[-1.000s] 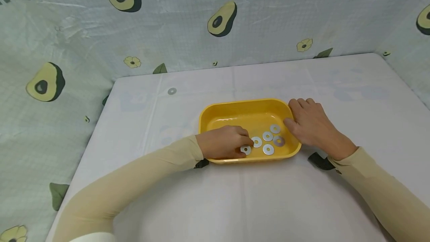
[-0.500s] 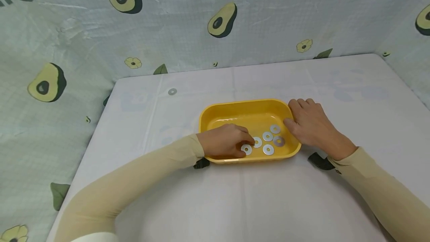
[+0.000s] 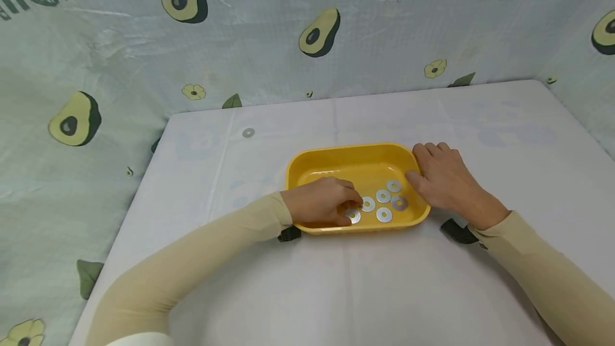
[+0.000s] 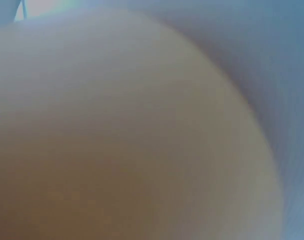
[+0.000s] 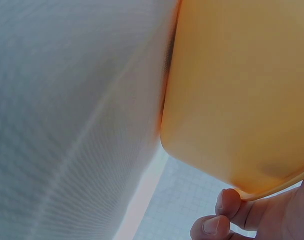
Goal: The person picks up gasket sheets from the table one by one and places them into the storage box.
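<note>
A yellow tray [image 3: 336,152] lies on the white table, with several flat metal washers [image 3: 384,214] toward its right half. My left hand [image 3: 324,202] reaches over the tray's left part, thumb and forefinger parted on either side of one washer [image 3: 354,216] that lies on the tray floor. Its other fingers are mostly hidden behind the hand. At the right end, my right hand [image 3: 439,175] grips the tray's rim, the thumb on the inner side. The right wrist view shows fingertips [image 5: 227,202] under that rim. A blurred tan curved surface [image 4: 141,125] fills most of the left wrist view.
A single washer [image 3: 248,132] lies on the table [image 3: 269,292] beyond the tray, to the left. An avocado-print cloth [image 3: 259,52] hangs along the table's back and sides. Dark wrist mounts [image 3: 458,231] sit under both wrists.
My left forefinger has lifted and spread from the thumb, so more of the washer between them shows. The right hand keeps its grip on the tray. The head view has shifted slightly.
</note>
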Available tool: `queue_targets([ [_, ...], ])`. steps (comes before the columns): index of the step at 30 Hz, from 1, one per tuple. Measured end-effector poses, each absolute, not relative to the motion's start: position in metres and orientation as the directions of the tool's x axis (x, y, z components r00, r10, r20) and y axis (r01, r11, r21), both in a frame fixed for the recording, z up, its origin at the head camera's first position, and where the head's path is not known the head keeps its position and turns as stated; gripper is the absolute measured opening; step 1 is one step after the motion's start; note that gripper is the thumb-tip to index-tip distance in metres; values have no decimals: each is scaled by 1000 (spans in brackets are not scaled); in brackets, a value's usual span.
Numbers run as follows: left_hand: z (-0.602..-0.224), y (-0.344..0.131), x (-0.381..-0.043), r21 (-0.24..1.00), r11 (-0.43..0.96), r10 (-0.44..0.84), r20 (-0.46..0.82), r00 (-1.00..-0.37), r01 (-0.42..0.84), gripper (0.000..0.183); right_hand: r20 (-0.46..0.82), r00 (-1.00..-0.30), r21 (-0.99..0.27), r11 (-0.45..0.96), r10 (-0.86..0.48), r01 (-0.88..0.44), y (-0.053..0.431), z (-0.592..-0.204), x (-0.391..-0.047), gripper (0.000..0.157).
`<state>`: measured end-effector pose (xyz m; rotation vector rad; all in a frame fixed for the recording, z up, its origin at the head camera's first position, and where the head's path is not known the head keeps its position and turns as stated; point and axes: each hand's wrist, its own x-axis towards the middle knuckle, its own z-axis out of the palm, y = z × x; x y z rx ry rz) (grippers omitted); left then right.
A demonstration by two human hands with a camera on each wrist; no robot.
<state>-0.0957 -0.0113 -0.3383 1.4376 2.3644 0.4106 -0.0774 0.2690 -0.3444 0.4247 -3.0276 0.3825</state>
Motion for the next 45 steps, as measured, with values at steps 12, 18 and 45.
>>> queue_targets([
  [12,-319,-27,-105,450,478,860,-61,-507,755,35,76,-964,-239,934,-255,-266,271,-349,-76,22],
  [18,-308,-44,-114,475,465,834,49,-550,747,34,72,-966,-243,935,-250,-260,272,-349,-76,22],
  [45,-301,-164,-206,602,709,279,238,-930,367,34,64,-967,-240,936,-248,-256,269,-345,-78,19],
])
